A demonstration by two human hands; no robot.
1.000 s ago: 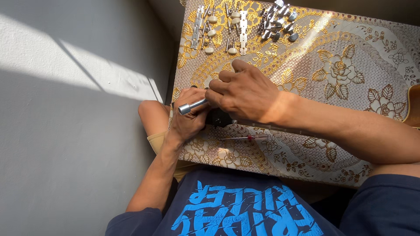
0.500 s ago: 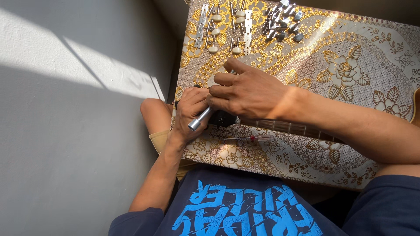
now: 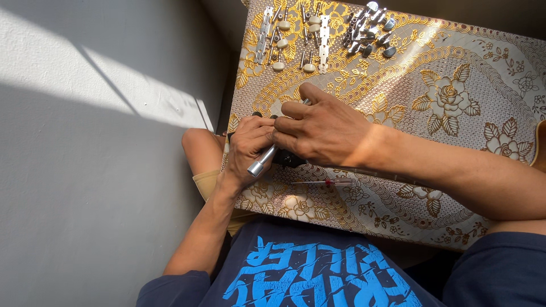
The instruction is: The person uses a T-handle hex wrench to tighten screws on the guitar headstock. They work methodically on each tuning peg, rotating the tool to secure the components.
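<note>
Tilting since a second ago: silver tool (image 3: 261, 162), earlier near level, now slanting downward in the closed left hand (image 3: 248, 149). Right hand (image 3: 324, 129) pressed flat over the dark guitar head (image 3: 287, 158) at the table edge (image 3: 398, 74), suggesting turning underway.

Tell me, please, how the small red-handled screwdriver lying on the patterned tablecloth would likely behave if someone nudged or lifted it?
The red-handled screwdriver looks thin and short, so it is probably light and stiff. Its handle seems round, so a sideways nudge might roll it across the tablecloth, which looks glossy and may offer little grip.
</note>
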